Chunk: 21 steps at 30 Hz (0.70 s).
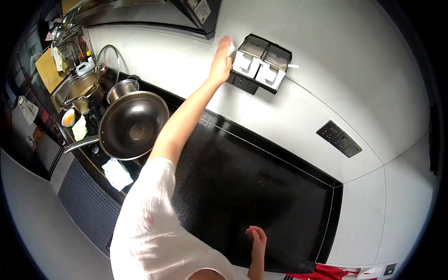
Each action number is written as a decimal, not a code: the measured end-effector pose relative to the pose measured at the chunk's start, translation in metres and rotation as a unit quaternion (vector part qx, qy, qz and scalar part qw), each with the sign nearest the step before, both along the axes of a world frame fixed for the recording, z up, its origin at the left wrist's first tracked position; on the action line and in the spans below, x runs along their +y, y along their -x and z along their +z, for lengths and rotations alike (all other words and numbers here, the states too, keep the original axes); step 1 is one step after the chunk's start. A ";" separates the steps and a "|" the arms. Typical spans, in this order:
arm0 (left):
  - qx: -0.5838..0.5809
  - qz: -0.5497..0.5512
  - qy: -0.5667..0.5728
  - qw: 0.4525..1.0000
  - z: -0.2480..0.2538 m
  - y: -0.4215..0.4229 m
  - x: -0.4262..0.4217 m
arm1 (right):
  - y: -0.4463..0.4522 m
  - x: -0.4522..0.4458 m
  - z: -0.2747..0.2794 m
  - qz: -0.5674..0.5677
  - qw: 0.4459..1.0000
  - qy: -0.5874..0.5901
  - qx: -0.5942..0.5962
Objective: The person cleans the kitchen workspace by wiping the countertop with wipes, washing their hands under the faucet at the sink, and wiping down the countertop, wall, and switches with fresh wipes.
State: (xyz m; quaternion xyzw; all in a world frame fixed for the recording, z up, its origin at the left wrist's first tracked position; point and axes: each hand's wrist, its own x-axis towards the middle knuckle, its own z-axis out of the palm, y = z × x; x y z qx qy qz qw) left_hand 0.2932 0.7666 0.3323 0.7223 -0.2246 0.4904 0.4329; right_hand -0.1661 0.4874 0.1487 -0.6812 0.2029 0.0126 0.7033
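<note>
My left hand (222,59) reaches up to the white wall, its fingers pressed together over a small white cloth (232,48), mostly hidden by the hand. Just right of it, a black-framed double box (259,62) with two white compartments and dark see-through lids is fixed to the wall. A black socket (244,85) shows below that box. Over the black countertop (233,186), near its front edge, my right hand (257,234) hangs with its fingers curled in and nothing visible in them.
A large wok (134,125) sits on the left, its handle pointing left. Behind it are a small steel pot (122,89), a bigger pot (84,92) and a glass lid (108,65). A white packet (116,174) lies near the front edge. Wall sockets (339,138) are at right.
</note>
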 end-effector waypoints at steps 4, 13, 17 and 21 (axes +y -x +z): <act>0.047 0.154 -0.144 0.976 -0.009 -0.021 -0.017 | 0.007 0.000 0.009 -0.073 0.996 0.008 0.057; 0.050 0.167 -0.172 0.970 -0.011 -0.009 -0.009 | 0.008 -0.002 0.004 -0.097 0.994 -0.010 0.053; 0.077 0.217 -0.231 0.945 -0.047 -0.010 -0.028 | 0.004 -0.001 0.004 -0.082 0.995 -0.022 0.048; 0.109 0.122 -0.165 0.973 -0.054 0.008 -0.051 | 0.007 -0.007 -0.003 -0.062 0.997 -0.015 0.031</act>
